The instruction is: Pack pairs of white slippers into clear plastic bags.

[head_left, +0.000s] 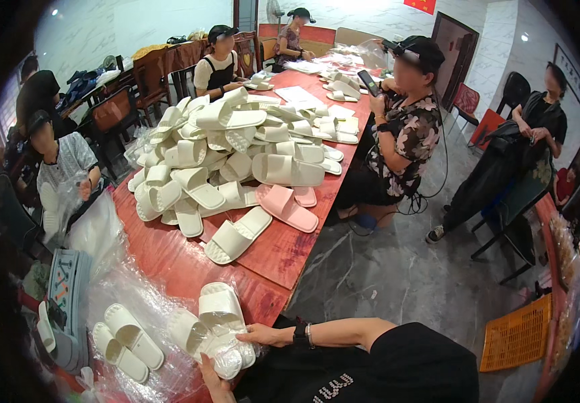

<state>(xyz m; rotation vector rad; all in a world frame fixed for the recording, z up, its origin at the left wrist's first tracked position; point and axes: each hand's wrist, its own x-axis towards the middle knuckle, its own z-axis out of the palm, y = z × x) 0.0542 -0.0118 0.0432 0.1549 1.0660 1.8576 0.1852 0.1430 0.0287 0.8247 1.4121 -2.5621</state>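
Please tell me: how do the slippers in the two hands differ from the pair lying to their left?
The left hand and right hand grip the held slippers; no hand touches the other pair. The held slippers are bunched, partly under shiny clear film; the other pair lies side by side, with film around it. Whether film also covers that pair I cannot tell. Both are off-white with a broad strap.

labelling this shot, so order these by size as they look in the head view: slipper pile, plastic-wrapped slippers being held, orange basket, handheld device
1. Slipper pile
2. Plastic-wrapped slippers and orange basket: too alike to rank
3. Handheld device
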